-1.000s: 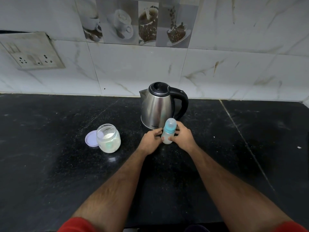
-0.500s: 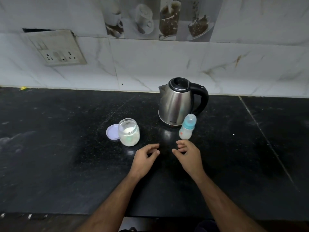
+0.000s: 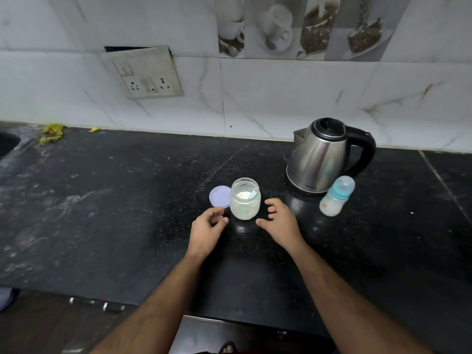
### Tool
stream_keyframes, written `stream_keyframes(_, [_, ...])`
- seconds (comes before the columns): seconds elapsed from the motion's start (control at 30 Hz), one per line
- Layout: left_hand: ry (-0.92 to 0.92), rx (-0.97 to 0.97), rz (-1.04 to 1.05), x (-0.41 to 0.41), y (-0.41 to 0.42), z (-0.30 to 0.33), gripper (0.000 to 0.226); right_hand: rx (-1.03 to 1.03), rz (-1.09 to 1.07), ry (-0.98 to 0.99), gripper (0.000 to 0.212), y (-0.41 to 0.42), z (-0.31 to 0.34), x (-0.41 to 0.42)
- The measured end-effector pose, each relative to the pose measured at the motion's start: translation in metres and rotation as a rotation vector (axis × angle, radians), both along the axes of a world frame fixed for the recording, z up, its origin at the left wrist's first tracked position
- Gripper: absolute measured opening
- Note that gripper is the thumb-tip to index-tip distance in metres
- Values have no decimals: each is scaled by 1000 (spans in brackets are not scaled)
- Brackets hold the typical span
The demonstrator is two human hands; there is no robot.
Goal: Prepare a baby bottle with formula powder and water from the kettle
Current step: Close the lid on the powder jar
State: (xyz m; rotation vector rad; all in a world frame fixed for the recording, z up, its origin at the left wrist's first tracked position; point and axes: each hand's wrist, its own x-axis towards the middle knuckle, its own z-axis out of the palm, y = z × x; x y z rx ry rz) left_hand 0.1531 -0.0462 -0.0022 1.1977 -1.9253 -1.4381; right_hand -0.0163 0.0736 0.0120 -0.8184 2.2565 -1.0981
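While both hands hover low over the black stone counter, a clear plastic jar stands open between and just beyond them, partly filled with pale formula powder; a greenish scoop seems to sit inside it, though the blur makes that uncertain. Its round lilac lid lies flat on the counter, touching the jar's left side. The left hand is near the lid, its fingers loosely curled and gripping nothing. The right hand is just right of the jar with fingers spread and bent, also holding nothing; whether a fingertip touches the jar cannot be told.

Farther right, the baby bottle stands upright on the counter with a blue collar and clear cap on, whitish contents in its lower part. Just behind it and to its left sits the stainless steel kettle, lid shut, black handle pointing right. A switch and socket plate hangs on the tiled wall at far left
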Motion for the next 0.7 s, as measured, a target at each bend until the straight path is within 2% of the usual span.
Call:
stream_keyframes(0.17, [-70,37,-170,-16,-28,12,72,68,58,-26,98,-21,-1,-9])
stream_keyframes(0.27, [-136,8,-286,-29,-41,16,88,97,116,-58,107,-31,-1,-11])
stream_keyframes(0.43, [-65,21,-448,-44,-46,18,88,67,150,-89,100,-35,-4,-8])
stream_keyframes(0.57, [-18,32,-375,-46,-41,16,80,-5,137,-130,95,-30,-7,-4])
stream_keyframes(0.7, [-30,-54,-298,-48,-29,30,67,-96,123,-170,106,-19,-7,-2])
